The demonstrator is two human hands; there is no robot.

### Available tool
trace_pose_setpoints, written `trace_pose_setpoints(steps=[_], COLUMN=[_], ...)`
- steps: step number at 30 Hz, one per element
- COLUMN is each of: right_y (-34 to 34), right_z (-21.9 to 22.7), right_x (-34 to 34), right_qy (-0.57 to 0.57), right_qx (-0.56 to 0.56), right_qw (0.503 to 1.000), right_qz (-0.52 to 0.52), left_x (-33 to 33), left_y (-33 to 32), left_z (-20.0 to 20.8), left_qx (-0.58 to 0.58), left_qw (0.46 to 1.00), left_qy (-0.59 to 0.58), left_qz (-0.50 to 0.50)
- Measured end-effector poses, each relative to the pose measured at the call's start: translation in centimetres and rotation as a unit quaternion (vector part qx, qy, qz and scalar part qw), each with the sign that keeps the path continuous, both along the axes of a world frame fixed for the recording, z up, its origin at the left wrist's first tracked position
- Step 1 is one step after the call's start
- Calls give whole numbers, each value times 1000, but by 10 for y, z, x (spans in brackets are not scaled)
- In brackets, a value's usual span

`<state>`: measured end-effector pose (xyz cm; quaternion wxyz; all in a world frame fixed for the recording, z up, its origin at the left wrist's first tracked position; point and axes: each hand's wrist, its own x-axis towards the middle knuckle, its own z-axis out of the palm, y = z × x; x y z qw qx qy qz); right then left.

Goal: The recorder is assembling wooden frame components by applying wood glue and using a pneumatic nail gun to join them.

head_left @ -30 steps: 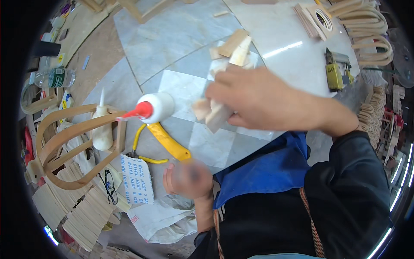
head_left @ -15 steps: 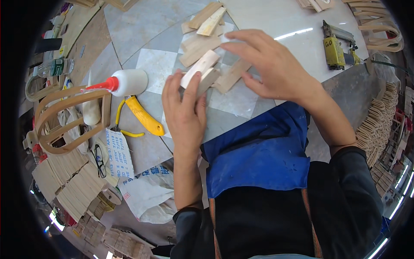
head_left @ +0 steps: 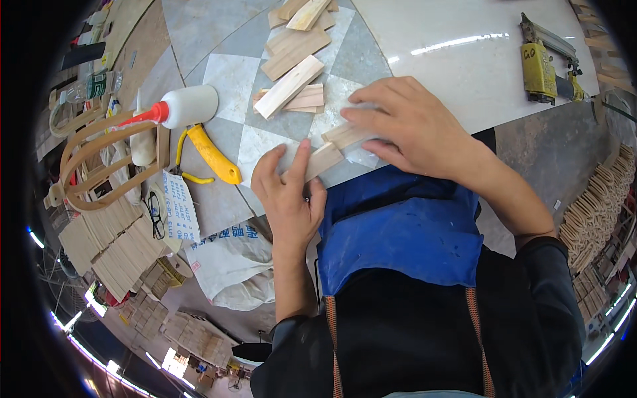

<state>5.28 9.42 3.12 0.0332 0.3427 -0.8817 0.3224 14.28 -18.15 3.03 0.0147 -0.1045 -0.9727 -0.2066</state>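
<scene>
1. Here at the centre of the frame, the left hand [head_left: 288,196] has its grip closed on a wooden block [head_left: 324,160], pinched between fingers and thumb.
2. Just to its right, the right hand [head_left: 415,126], slightly blurred, curls over a wooden slat [head_left: 345,134]; whether that grip is tight, I cannot tell.
3. And the 2 pieces meet end to end, or nearly so, low over the desk [head_left: 458,86], just above the blue apron [head_left: 401,239]!
4. Up at upper centre, loose wooden strips [head_left: 297,52] lie in an overlapping row.
5. Left of centre: a white bottle with a red nozzle [head_left: 191,106] on its side, yellow-handled pliers [head_left: 213,154] right below, and a curved wooden frame [head_left: 162,147] at far left.
6. Over at upper right sits a yellow nail gun [head_left: 539,69].
</scene>
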Motion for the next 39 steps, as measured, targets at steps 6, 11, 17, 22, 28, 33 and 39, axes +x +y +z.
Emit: trace_pose_setpoints(steps=[6, 11, 17, 22, 28, 33, 39], right_y=[-30, -50, -29, 13, 28, 17, 3], right_z=[-4, -8, -4, 14, 10, 2, 10], right_x=[-34, -45, -55, -49, -41, -38, -18], right_qy=[34, 3, 14, -108, -76, -27, 34], right_qx=[-72, -57, -113, -60, -31, 67, 11], right_qw=[993, 997, 993, 986, 989, 991, 999], right_qz=[-86, -45, -43, -110, -122, -117, -38], left_x=[-12, -54, -90, -97, -81, -26, 5], left_y=[8, -21, -27, -29, -24, -10, -14], left_z=[-1, 2, 5, 0, 11, 41, 14], left_qx=[140, 164, 188, 136, 132, 105, 110], left_qw=[988, 978, 981, 991, 991, 994, 993], left_qy=[62, 95, 31, 3, 29, -7, -29], left_qz=[-28, 82, 32, -8, -26, -32, -35])
